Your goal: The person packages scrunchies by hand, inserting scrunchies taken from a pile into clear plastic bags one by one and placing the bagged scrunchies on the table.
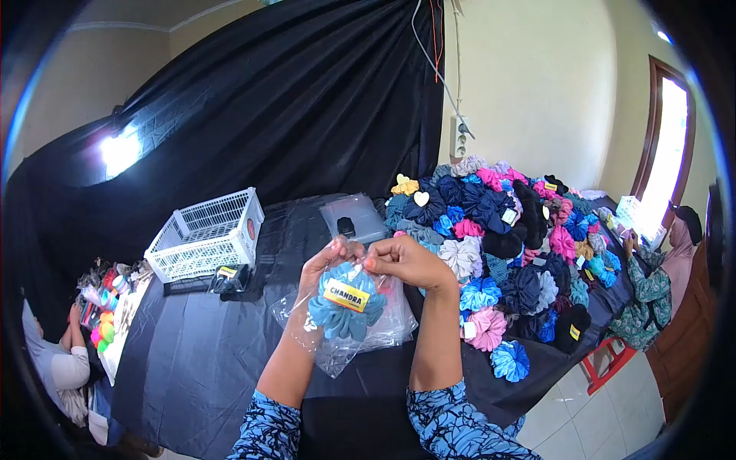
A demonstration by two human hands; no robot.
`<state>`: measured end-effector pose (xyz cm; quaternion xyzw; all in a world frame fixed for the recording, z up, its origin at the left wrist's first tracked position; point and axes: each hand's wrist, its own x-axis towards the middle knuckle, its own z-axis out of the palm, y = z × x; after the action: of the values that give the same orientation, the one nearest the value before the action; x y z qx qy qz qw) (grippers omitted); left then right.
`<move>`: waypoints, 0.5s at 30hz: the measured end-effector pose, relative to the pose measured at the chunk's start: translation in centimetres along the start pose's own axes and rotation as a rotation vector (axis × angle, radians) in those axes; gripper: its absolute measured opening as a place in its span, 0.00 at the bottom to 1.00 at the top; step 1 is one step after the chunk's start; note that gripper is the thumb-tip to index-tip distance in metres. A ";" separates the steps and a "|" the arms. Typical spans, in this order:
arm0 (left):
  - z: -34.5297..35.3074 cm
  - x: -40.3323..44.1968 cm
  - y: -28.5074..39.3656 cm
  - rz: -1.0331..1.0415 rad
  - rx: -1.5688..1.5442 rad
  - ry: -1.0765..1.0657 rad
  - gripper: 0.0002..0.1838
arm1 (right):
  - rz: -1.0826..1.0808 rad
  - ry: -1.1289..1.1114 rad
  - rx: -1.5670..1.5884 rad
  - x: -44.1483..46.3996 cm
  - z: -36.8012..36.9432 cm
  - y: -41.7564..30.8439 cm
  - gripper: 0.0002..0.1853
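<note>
A teal scrunchie with a yellow "CHANDRA" label sits inside a clear plastic bag. My left hand holds the bag's top left edge, its fingers closed on the plastic. At the upper right of the same bag, my right hand pinches the opening between thumb and fingers. Behind and to the right of the bag lies a stack of clear bags on the dark cloth.
A big heap of colourful scrunchies covers the table's right side. Further left stand a white basket and a packed dark item. More clear bags lie behind. People sit at left and right, near a red stool.
</note>
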<state>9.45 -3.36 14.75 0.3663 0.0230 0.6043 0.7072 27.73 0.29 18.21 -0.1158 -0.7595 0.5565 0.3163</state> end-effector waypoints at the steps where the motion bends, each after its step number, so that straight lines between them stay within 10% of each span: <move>1: 0.0 0.0 0.0 -0.014 -0.023 0.007 0.10 | 0.000 0.001 0.000 0.1 0.1 -0.1 0.15; 15: -1.6 0.0 3.7 -0.029 -0.083 0.073 0.40 | -0.083 0.613 0.240 -0.5 -2.0 -0.3 0.15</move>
<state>5.61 -2.57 15.60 0.3141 0.0292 0.6075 0.7290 29.39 1.47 18.63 -0.2087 -0.5620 0.5680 0.5640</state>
